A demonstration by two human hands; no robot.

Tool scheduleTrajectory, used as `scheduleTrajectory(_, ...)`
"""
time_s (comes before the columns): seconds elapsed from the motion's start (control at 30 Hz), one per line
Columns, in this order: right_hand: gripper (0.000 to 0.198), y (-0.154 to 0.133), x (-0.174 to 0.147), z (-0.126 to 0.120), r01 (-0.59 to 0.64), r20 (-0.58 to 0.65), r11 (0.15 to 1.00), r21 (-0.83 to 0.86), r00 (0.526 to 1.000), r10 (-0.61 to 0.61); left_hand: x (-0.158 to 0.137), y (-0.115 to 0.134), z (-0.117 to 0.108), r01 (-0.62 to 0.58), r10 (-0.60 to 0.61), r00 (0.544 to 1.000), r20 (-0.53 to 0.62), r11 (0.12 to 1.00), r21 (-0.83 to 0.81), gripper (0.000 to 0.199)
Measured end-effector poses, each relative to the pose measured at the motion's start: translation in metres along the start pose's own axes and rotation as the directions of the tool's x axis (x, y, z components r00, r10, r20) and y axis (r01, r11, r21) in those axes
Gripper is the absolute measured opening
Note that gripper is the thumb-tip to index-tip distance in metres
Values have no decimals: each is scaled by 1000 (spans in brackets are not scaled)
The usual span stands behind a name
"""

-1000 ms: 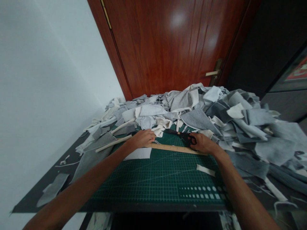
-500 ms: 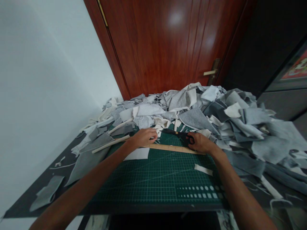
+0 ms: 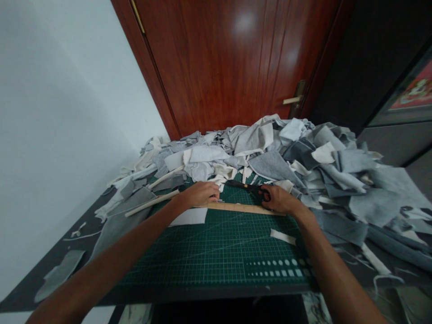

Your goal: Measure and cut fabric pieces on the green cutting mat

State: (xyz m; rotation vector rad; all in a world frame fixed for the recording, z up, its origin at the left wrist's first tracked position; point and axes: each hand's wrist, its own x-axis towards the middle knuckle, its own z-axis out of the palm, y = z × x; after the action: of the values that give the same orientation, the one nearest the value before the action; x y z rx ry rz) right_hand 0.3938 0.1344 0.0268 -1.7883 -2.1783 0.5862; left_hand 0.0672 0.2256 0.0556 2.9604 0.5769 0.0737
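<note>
My left hand is at the upper middle of the green cutting mat. Its fingers are pinched together, low by the far edge of a wooden ruler; what is between them, if anything, is too small to tell. A white fabric piece lies just below this wrist. My right hand is closed around the handle loops of black scissors, close to the ruler's right end. The scissor blades point left, towards my left hand, and lie near cream scraps.
A heap of grey and white fabric scraps fills the back and right of the table. A small white strip lies on the mat. Grey cloth pieces lie at the left. Behind stand a wooden door and a white wall.
My left hand's fingers have closed and come down a little towards the ruler. The right hand stays at the scissors. The whole view has shifted slightly.
</note>
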Motion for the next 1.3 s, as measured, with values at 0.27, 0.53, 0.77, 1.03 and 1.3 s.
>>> scheduleTrajectory(0.27,27,1,2,0,-1,1,1000,-8,1000,1,-1,-9,1,10,-10,1000,-18,1000,12,17)
scheduleTrajectory(0.53,27,0,1,0,5,-10,1000,-9,1000,-5,-14,-22,6,37,-42,998,-52,995,-92,19)
scheduleTrajectory(0.77,27,4,1,3,15,-15,1000,-21,1000,-15,-2,-20,15,117,-125,990,-72,988,-102,12)
scheduleTrajectory(1.03,29,2,0,2,0,11,999,-33,1000,1,0,1,5,97,-99,994,-37,995,-34,11)
scheduleTrajectory(1.3,28,-4,-1,-1,-2,5,999,-34,1000,3,14,21,-13,20,-19,999,35,999,-32,11)
